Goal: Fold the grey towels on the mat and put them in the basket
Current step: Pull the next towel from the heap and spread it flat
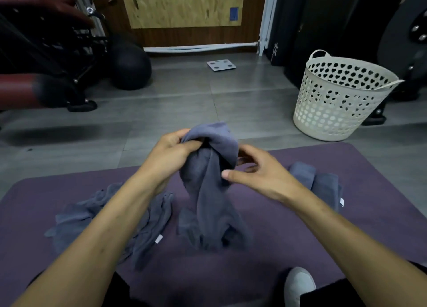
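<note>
One grey towel (209, 186) hangs bunched above the mat (346, 226) – the left hand (171, 152) grips its top, the right hand (256, 170) reaches with loose fingers, holding nothing. Folding is only starting; next, I think, find two corners and spread it. The basket (342, 99) waits far right.

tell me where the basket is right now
In the head view the white basket stands on the grey floor at the upper right, just beyond the far right corner of the purple mat, apart from the hands.
</note>
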`<action>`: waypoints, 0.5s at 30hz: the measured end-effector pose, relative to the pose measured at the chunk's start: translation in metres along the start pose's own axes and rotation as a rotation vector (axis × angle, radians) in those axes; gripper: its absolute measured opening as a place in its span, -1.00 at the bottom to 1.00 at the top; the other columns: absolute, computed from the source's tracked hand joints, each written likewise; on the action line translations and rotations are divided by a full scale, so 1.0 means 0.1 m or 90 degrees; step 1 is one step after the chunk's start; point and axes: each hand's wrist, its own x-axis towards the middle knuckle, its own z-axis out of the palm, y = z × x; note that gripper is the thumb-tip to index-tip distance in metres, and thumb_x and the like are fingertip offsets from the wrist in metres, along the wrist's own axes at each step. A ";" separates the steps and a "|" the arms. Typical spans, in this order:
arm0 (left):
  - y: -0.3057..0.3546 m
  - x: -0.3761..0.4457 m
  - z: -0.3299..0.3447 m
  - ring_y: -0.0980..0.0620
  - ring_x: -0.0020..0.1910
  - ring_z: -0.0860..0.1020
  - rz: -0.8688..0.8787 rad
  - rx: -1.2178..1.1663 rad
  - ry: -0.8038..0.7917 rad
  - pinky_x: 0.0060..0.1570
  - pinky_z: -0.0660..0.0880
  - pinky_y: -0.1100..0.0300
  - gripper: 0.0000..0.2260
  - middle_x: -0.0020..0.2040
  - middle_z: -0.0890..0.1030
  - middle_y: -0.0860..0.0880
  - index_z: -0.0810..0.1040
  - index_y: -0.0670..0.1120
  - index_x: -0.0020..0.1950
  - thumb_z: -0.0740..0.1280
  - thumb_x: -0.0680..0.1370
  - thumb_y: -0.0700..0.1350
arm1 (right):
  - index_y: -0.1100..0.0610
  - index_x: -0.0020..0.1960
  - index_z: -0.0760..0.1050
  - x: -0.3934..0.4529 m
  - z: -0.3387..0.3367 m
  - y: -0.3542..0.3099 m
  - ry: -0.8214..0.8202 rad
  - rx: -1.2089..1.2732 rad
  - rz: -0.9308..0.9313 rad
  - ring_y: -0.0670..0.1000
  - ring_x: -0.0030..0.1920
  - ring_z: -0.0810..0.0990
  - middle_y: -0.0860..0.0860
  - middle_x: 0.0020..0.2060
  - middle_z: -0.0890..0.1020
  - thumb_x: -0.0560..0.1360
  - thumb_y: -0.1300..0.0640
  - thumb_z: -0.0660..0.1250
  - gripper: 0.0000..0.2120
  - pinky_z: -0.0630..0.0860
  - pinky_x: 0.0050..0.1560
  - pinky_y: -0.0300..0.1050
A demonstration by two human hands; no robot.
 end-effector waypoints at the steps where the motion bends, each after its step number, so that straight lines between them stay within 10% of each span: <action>1: -0.01 -0.01 0.00 0.07 -0.07 0.62 -0.011 0.010 -0.017 -0.07 0.53 0.23 -0.76 -0.08 0.69 -0.08 0.63 -0.11 -0.02 0.22 0.55 -0.35 | -0.10 0.15 0.55 0.01 0.04 0.02 0.006 -0.026 -0.011 -0.23 0.05 0.58 -0.22 -0.02 0.65 0.40 -0.07 0.47 -0.67 0.52 0.05 -0.23; 5: -0.08 -0.05 0.01 0.05 -0.04 0.63 -0.078 0.031 -0.064 -0.07 0.51 0.22 -0.78 -0.05 0.69 -0.06 0.64 -0.06 -0.01 0.25 0.56 -0.31 | 0.00 -0.12 0.56 0.07 0.11 0.01 0.141 -0.062 -0.049 -0.30 -0.28 0.54 -0.20 -0.32 0.61 0.54 0.19 0.31 -0.87 0.42 -0.21 -0.33; 9: -0.10 -0.05 -0.10 0.06 -0.03 0.59 -0.075 0.145 -0.066 -0.07 0.50 0.24 -0.79 -0.02 0.66 -0.04 0.59 -0.08 0.09 0.35 0.51 -0.31 | 0.08 -0.06 0.55 0.15 0.04 -0.01 0.140 -0.086 -0.073 0.03 -0.16 0.61 -0.01 -0.23 0.66 0.54 0.20 0.24 -0.88 0.55 -0.10 0.01; 15: -0.10 -0.07 -0.08 0.14 -0.17 0.62 -0.017 0.104 -0.093 -0.18 0.55 0.28 -0.86 -0.13 0.68 -0.06 0.62 -0.10 0.03 0.42 0.49 -0.21 | 0.01 -0.07 0.56 0.17 0.15 -0.17 0.090 -0.126 -0.166 -0.10 -0.24 0.57 -0.07 -0.29 0.62 0.55 0.17 0.25 -0.87 0.47 -0.18 -0.22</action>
